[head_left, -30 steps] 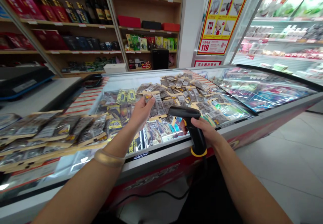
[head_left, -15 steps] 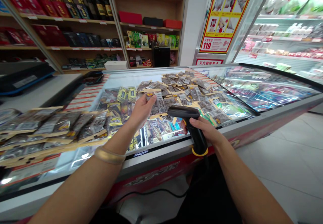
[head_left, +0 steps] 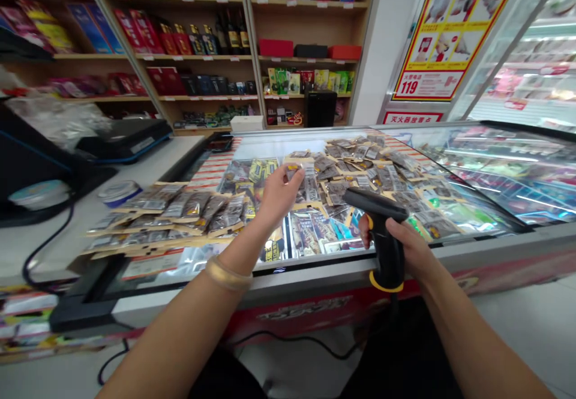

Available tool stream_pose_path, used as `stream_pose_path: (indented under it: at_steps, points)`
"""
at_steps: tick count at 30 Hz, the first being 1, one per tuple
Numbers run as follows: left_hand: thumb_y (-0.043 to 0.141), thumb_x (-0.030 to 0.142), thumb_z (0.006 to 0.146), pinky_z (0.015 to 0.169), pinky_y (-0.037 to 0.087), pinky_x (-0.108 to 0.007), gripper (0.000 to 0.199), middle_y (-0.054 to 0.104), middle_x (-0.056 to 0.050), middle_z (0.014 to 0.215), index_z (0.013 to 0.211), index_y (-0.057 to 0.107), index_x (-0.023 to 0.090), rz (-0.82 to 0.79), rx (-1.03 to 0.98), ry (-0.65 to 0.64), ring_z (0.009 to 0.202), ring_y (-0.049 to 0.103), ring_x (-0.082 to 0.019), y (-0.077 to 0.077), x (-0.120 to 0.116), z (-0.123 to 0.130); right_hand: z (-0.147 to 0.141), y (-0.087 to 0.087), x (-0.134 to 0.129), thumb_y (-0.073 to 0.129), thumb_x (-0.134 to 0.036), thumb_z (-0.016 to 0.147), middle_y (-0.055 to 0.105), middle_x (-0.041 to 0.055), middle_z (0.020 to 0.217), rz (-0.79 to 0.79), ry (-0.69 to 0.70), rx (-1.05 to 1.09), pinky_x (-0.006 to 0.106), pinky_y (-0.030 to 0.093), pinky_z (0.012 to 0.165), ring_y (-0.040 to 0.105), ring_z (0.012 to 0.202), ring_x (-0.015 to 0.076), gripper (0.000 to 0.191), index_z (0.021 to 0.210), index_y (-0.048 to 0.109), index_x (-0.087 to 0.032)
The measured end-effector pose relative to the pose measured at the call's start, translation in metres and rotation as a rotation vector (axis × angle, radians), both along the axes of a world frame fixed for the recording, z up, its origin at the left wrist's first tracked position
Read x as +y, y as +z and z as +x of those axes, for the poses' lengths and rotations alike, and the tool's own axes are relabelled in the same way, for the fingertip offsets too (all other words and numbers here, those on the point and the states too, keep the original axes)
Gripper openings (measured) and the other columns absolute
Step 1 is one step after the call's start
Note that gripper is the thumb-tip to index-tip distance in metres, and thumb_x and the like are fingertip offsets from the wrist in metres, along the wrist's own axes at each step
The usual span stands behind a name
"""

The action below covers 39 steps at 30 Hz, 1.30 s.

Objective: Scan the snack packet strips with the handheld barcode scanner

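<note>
My left hand, with a gold bangle on its wrist, is closed on the edge of a small snack packet above the glass-topped freezer. The packet has a tan border and a clear window showing dark contents. Wrapped around the handle of a black barcode scanner with yellow trim is my right hand. The scanner's head points left, toward the packet side. A loose spread of similar packets covers the glass behind both hands. To the left lies a stacked pile of the same packets.
A counter on the left carries a round tub and a black scale-like device. The scanner's cable hangs below the freezer edge. Shelves with boxes and bottles stand behind.
The view has turned to the left, bringing more of the counter into sight. Both hands keep their grips on the packet and the scanner.
</note>
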<state>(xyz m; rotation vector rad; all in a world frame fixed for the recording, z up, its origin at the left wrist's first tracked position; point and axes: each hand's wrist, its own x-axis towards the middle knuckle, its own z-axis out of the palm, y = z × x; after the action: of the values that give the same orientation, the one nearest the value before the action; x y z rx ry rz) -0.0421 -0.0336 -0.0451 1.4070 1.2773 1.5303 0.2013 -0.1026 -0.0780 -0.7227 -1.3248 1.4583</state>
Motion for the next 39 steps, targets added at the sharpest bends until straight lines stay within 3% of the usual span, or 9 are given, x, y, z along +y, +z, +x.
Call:
stream_pose_path:
  at_steps: [5,9,14,17,21,25,29,33,39]
  points:
    - [0.067,0.037,0.076,0.083,0.051,-0.032,0.036,0.072,-0.008,0.101,0.106,0.066,0.017,0.099,0.222,0.177,0.087,0.066,-0.022,0.029,-0.025,-0.076,-0.043,0.005,-0.007,0.068,-0.06,0.077,0.063,0.0084,0.079,0.009,0.094,0.036,0.033,0.047,0.062,0.055,0.066,0.0186,0.043,0.081,0.069,-0.017]
    - [0.062,0.04,0.077,0.076,0.051,-0.031,0.039,0.072,-0.006,0.091,0.109,0.066,0.018,0.019,0.416,0.359,0.081,0.066,-0.023,0.045,-0.042,-0.138,-0.087,0.009,-0.004,0.071,-0.06,0.075,0.062,0.0068,0.076,-0.047,0.216,0.058,0.031,0.047,0.061,0.054,0.066,0.0171,0.045,0.081,0.07,-0.015]
    - [0.059,0.043,0.076,0.086,0.048,-0.047,0.041,0.073,-0.011,0.087,0.109,0.067,0.02,-0.195,0.853,0.565,0.09,0.066,-0.035,0.047,-0.058,-0.171,-0.132,0.007,-0.002,0.074,-0.062,0.07,0.062,0.0049,0.071,-0.144,0.331,0.12,0.029,0.048,0.06,0.056,0.063,0.0154,0.047,0.074,0.067,-0.015]
    - [0.063,0.043,0.073,0.096,0.04,-0.057,0.048,0.073,-0.016,0.098,0.116,0.066,0.022,-0.172,1.037,0.645,0.106,0.062,-0.042,0.037,-0.062,-0.173,-0.146,0.003,-0.002,0.075,-0.061,0.069,0.062,0.0038,0.07,-0.186,0.363,0.109,0.027,0.048,0.058,0.057,0.061,0.0141,0.047,0.076,0.068,-0.015]
    - [0.061,0.047,0.075,0.099,0.038,-0.059,0.049,0.07,-0.018,0.112,0.117,0.068,0.025,-0.112,1.077,0.646,0.117,0.056,-0.044,0.027,-0.062,-0.174,-0.149,0.0,-0.001,0.077,-0.059,0.068,0.063,0.003,0.07,-0.19,0.348,0.058,0.026,0.047,0.058,0.057,0.06,0.0127,0.047,0.079,0.069,-0.015]
    - [0.061,0.045,0.077,0.103,0.034,-0.062,0.047,0.067,-0.017,0.12,0.12,0.068,0.026,-0.167,1.041,0.615,0.122,0.052,-0.046,0.038,-0.067,-0.165,-0.147,0.001,-0.001,0.076,-0.063,0.067,0.063,0.0031,0.069,-0.194,0.317,0.069,0.026,0.047,0.058,0.057,0.061,0.013,0.049,0.075,0.069,-0.015]
    - [0.051,0.038,0.087,0.104,0.033,-0.063,0.048,0.061,-0.019,0.13,0.129,0.062,0.017,-0.186,1.099,0.576,0.126,0.049,-0.046,0.055,-0.077,-0.145,-0.142,0.002,-0.001,0.076,-0.063,0.066,0.062,0.0026,0.066,-0.185,0.301,0.132,0.027,0.048,0.057,0.056,0.06,0.014,0.048,0.075,0.068,-0.016]
    - [0.05,0.034,0.087,0.107,0.036,-0.055,0.044,0.062,-0.016,0.13,0.125,0.064,0.017,-0.035,1.069,0.517,0.126,0.05,-0.04,0.056,-0.073,-0.12,-0.119,0.0,0.001,0.076,-0.06,0.069,0.063,0.0037,0.069,-0.161,0.242,0.171,0.027,0.048,0.058,0.057,0.061,0.0143,0.046,0.077,0.069,-0.015]
    - [0.05,0.035,0.085,0.107,0.04,-0.043,0.042,0.066,-0.012,0.122,0.119,0.065,0.017,0.209,0.953,0.212,0.119,0.056,-0.029,0.039,-0.036,-0.052,-0.05,0.004,0.008,0.069,-0.059,0.075,0.062,0.0048,0.074,-0.065,0.04,0.16,0.029,0.048,0.059,0.056,0.063,0.0151,0.044,0.079,0.068,-0.016]
